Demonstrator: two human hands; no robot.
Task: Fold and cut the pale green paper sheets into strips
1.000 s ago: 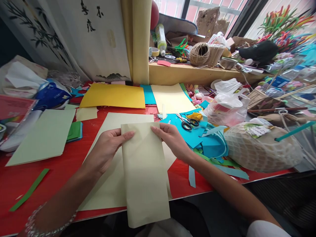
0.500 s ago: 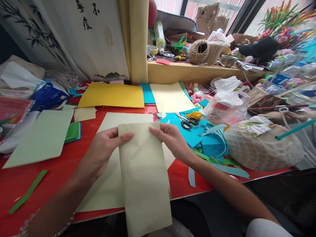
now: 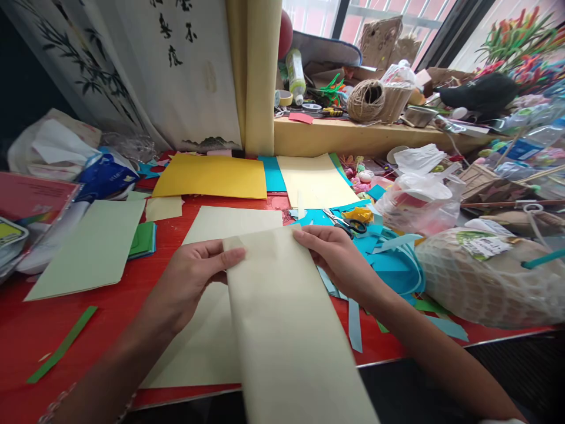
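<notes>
A pale cream sheet of paper (image 3: 286, 318), seemingly folded, hangs toward me over the table's front edge. My left hand (image 3: 200, 274) pinches its upper left corner, thumb on top. At the upper right corner my right hand (image 3: 329, 253) pinches it the same way. Beneath lies a larger pale green sheet (image 3: 194, 347), partly hidden by the held paper and my left arm. Black-handled scissors (image 3: 353, 226) rest on blue paper scraps (image 3: 391, 268) to the right of my right hand.
Yellow paper (image 3: 212, 176) and a cream sheet (image 3: 315, 179) lie at the back of the red table (image 3: 168, 235). Pale green card (image 3: 90, 247) and a green strip (image 3: 64, 344) are at left. A netted bundle (image 3: 485, 282) and a plastic bag (image 3: 419, 194) crowd the right.
The held paper's lower end has swung right and closer to me, so it looks larger and more slanted. Both hands keep their pinch. The view has shifted slightly left.
</notes>
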